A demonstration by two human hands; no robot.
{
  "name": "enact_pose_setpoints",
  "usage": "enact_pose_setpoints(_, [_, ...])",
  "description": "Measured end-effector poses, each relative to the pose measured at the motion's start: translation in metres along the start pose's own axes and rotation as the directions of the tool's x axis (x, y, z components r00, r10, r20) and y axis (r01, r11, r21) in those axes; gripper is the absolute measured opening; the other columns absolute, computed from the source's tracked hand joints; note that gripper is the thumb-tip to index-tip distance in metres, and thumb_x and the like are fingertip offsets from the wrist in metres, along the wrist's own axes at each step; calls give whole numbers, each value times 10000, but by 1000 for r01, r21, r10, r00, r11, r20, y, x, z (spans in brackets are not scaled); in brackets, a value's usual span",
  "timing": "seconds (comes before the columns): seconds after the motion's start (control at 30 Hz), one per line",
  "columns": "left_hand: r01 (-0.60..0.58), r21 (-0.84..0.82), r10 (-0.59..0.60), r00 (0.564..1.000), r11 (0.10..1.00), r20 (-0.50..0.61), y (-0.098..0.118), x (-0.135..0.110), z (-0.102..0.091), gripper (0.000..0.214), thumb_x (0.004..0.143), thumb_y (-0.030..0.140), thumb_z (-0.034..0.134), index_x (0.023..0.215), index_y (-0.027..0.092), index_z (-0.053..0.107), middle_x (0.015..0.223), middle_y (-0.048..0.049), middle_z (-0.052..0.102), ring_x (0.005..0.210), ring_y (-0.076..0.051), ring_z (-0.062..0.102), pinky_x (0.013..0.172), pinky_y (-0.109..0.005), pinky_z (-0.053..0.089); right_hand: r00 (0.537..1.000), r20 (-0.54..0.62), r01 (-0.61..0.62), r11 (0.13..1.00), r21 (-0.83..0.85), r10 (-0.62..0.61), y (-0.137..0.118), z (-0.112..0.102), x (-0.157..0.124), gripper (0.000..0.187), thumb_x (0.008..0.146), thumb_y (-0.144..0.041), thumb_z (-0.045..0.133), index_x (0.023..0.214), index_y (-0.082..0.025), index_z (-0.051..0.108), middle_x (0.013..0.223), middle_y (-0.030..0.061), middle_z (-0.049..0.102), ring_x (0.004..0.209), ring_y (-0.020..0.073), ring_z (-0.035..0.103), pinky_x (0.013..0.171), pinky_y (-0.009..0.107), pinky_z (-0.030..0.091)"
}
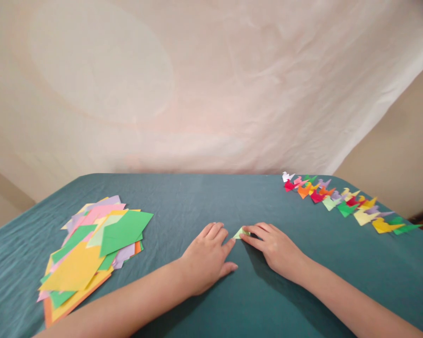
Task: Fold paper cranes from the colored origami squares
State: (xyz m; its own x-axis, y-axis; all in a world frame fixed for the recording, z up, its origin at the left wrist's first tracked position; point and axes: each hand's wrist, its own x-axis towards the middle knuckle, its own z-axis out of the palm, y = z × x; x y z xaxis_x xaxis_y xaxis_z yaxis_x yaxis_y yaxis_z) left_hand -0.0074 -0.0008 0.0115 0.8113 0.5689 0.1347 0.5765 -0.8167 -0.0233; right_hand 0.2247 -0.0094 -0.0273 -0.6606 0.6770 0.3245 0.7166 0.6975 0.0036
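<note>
A small folded piece of light green paper [241,233] lies on the teal cloth-covered table [183,206]. My left hand [206,257] rests flat on the cloth just left of it, fingers stretched toward it. My right hand [273,246] presses its fingertips down on the right side of the folded paper, fingers extended and close together. Most of the paper is hidden under my fingers.
A loose pile of coloured square paper sheets [91,244] lies at the left of the table. A row of several finished folded paper figures [341,202] runs along the far right edge. A pale cloth backdrop [211,84] hangs behind the table.
</note>
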Motion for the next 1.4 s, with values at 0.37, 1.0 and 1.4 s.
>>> enact_pose_setpoints(0.37, [-38,-215,36,999,976,-16,-22,10,-7,275,917,291,397,1098,170,564,1075,-73,548,1082,-211,468,957,-366,365,999,44,-11,1000,3,11,0,1,1,382,862,-97,455,1222,-211,515,1187,90,554,1018,217,485,821,382,448])
enact_pose_setpoints(1.0, [-121,-136,117,992,983,-42,-20,9,7,330,892,357,459,1164,180,521,1142,-83,541,1192,-243,399,1010,-406,325,991,-17,-129,974,186,135,-4,-4,2,421,831,-37,428,1182,-233,552,1148,57,590,1005,203,512,868,385,435])
enact_pose_setpoints(1.4, [-185,-275,166,982,944,-89,-8,9,10,268,892,184,397,1116,132,536,1118,-90,557,1147,-218,439,999,-366,354,946,-81,-246,860,447,313,-8,5,14,220,862,-168,506,1028,-243,630,1030,54,599,949,185,543,829,341,451])
